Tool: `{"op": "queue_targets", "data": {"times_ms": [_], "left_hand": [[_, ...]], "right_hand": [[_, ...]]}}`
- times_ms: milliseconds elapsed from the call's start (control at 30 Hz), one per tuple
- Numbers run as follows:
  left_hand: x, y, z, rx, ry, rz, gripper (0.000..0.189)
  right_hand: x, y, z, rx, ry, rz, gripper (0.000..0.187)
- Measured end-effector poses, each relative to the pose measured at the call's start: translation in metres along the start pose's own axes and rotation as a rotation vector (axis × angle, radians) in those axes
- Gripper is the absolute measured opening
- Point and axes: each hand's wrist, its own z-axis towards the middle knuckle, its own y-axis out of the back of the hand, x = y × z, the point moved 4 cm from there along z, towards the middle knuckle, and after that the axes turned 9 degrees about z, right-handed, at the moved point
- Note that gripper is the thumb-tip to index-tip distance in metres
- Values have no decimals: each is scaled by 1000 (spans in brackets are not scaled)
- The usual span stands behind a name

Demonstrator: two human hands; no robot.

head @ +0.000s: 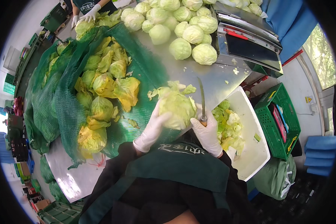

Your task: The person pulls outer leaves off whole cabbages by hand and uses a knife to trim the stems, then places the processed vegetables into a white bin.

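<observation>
A pale green cabbage (177, 107) with loose, ragged outer leaves is held up in front of my apron. My left hand (152, 127), in a white glove, grips its left side. My right hand (208, 130), gloved too, holds a knife (202, 96) by its wooden handle, the blade pointing away from me. The right fingertips lie close by the cabbage's right side; whether they touch it is hard to tell. To the left, untrimmed cabbages (100, 107) with yellowed leaves lie in an open green mesh sack (65, 92).
Bare-looking cabbages (182, 25) are heaped at the back of the metal table (212, 77), beside a steel machine (249, 42). A white bin (256, 134) of leaf scraps (231, 130) stands at my right, a green crate (278, 123) beyond. Another person's gloved hands (88, 15) handle cabbage at the far left.
</observation>
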Motion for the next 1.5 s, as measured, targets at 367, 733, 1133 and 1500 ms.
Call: {"op": "queue_targets", "data": {"times_ms": [367, 733, 1133, 1500], "left_hand": [[-16, -13, -4, 177, 79, 391, 121], [3, 6, 4, 90, 112, 282, 104], [8, 23, 6, 160, 257, 418, 101], [-8, 8, 1, 98, 229, 268, 97]], "right_hand": [[4, 11, 9, 4, -253, 206, 49], [19, 9, -4, 217, 253, -423, 54], [32, 3, -5, 362, 448, -899, 59], [26, -13, -8, 108, 395, -777, 53]]}}
